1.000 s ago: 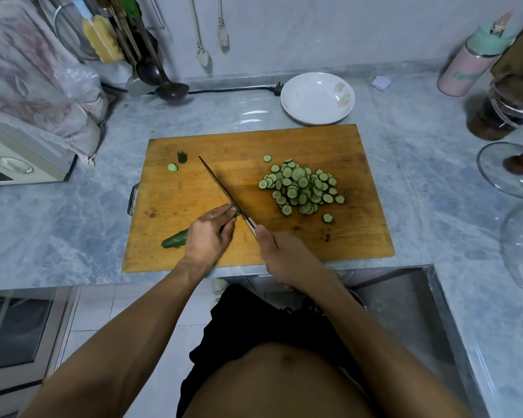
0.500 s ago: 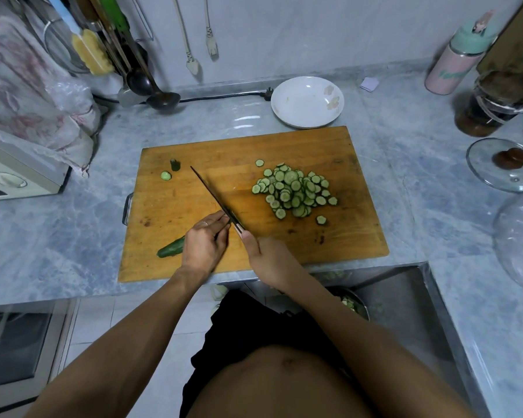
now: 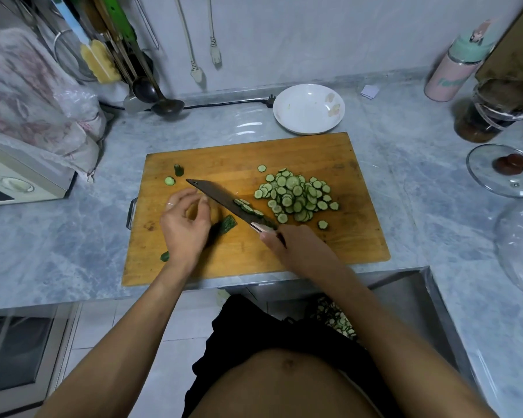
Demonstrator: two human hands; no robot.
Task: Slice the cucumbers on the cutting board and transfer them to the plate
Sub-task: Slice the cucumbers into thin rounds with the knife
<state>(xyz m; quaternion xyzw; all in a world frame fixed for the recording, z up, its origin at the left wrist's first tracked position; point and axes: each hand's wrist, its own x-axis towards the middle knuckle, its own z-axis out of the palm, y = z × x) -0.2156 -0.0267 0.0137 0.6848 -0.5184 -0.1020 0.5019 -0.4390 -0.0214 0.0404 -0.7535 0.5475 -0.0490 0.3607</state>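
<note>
- The cutting board (image 3: 329, 152) lies on the counter (image 3: 405, 182), its near edge along the counter's front edge.
- The right hand (image 3: 296, 248) has its grip closed round the handle of the knife (image 3: 224, 200); the blade lies tilted flat over the board's middle with several cucumber slices (image 3: 248, 208) resting on it.
- The left hand (image 3: 184, 224) hovers over the board's left half, fingers loosely curled, grip holding nothing.
- The uncut cucumber (image 3: 227, 224) lies partly under that hand, its cut end just beside the blade.
- A pile of slices (image 3: 296, 194) sits on the board's right half.
- A cut end piece (image 3: 178, 169) and a single slice (image 3: 169, 180) lie near the board's far left corner.
- The white plate (image 3: 308, 108) stands just beyond the board's far edge.
</note>
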